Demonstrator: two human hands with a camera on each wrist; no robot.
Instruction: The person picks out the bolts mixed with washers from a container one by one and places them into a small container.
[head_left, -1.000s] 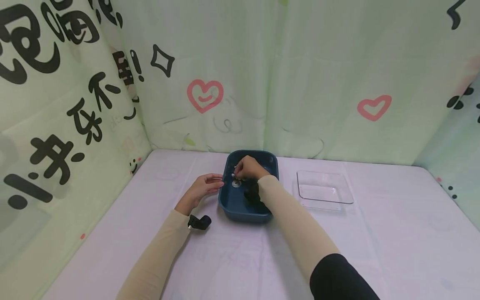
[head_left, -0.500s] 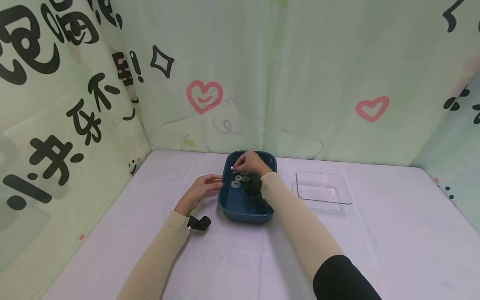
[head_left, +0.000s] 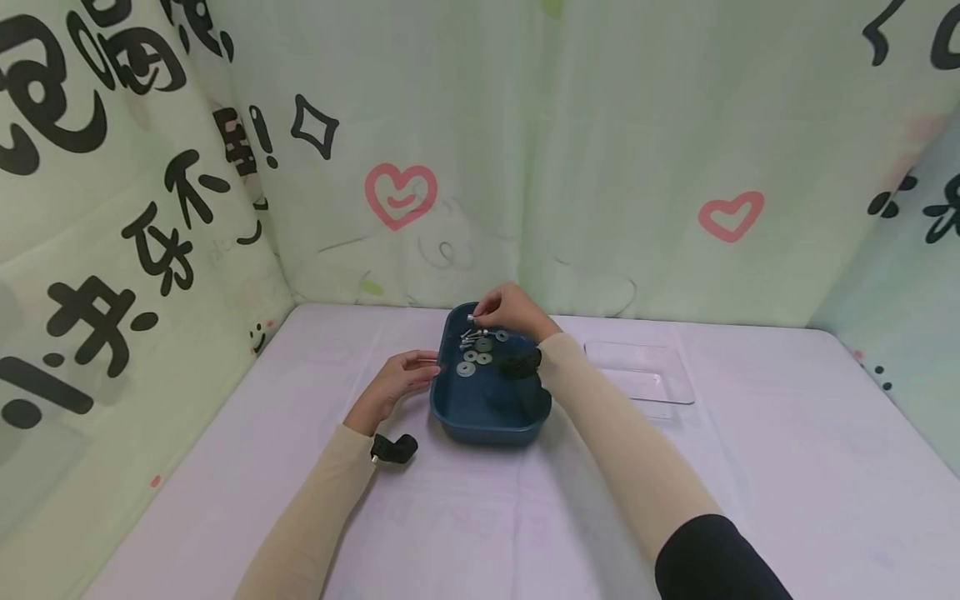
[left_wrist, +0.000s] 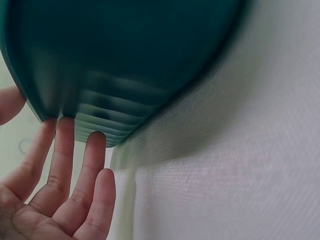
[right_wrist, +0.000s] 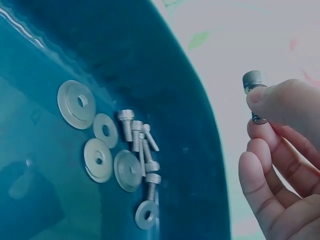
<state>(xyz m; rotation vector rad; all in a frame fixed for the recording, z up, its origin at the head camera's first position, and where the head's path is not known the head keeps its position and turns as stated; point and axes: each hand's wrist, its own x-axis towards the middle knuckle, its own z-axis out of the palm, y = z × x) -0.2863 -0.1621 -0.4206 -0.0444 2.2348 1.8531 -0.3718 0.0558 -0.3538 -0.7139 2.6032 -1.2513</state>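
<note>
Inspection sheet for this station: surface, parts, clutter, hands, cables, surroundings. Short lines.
Surface: pale table, faintly creased.
Job's things: blue tray holding loose metal washers and bolts, bunched toward its far left part.
Clutter: clear box right of the tray, partly behind the right sleeve.
Hands: left hand touches the tray's left side with its fingers; right hand pinches one raised bolt.
Cables: nothing seen.
Surroundings: printed pale green curtain behind the table.

The right hand (right_wrist: 287, 160) partly covers a knurled silver bolt (right_wrist: 254, 78); a beige sleeve (head_left: 618, 412) partly hides the clear plastic box (head_left: 645, 372).
</note>
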